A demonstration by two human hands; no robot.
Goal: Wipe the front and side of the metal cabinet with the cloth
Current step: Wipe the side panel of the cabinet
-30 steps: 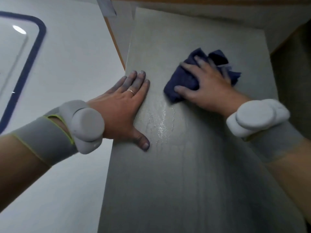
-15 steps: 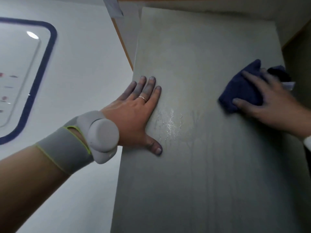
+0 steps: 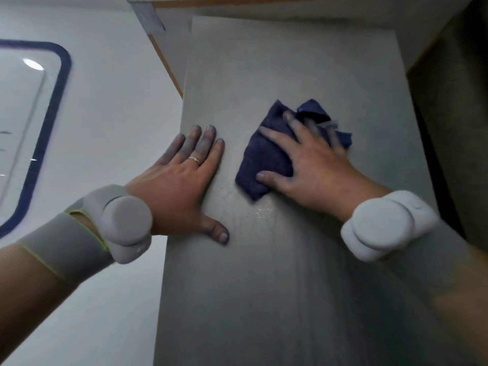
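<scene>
The cloth (image 3: 266, 157), a crumpled dark blue wad, lies flat against the grey panel of the metal cabinet (image 3: 290, 286), just right of the panel's left edge and roughly at mid-height in view. It sits directly under the right hand (image 3: 311, 167), which presses it to the metal with spread, nearly straight fingers and the thumb laid across its lower corner; those fingers are blurred. The wad has no clear long axis; its loose corners point up and right, away from the wrist. The left hand (image 3: 182, 180) holds nothing, lying flat with fingers together on the panel's left edge, just beside the cloth but apart from it. A wet patch (image 3: 261, 212) glistens just below the cloth. The panel's long axis runs up and down the view, so most unwiped metal probably lies below the hands.
</scene>
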